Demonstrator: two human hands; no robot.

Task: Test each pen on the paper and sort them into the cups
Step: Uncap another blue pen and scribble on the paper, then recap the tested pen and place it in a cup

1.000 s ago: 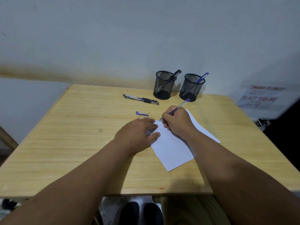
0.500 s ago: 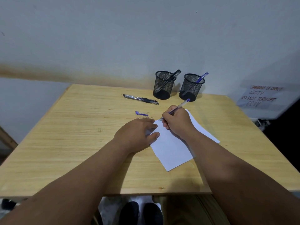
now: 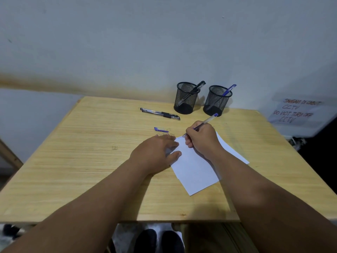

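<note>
My right hand [image 3: 203, 138] grips a blue pen [image 3: 209, 119] with its tip on the top corner of the white paper [image 3: 197, 172]. My left hand [image 3: 156, 154] lies flat, fingers pressing the paper's left edge. A blue pen cap [image 3: 160, 129] lies just beyond my left fingers. Two black pens [image 3: 159, 113] lie side by side further back. Two black mesh cups stand at the table's far edge: the left cup [image 3: 186, 98] holds black pens, the right cup [image 3: 218, 100] holds a blue pen.
The wooden table [image 3: 82, 161] stands against a white wall. A handwritten CCTV notice [image 3: 296, 111] hangs at the right, beyond the table's edge. My shoes [image 3: 160, 241] show under the near edge.
Barely anything differs. My right hand has shifted very slightly with the pen tip on the paper; my left hand stays pressed on the sheet.
</note>
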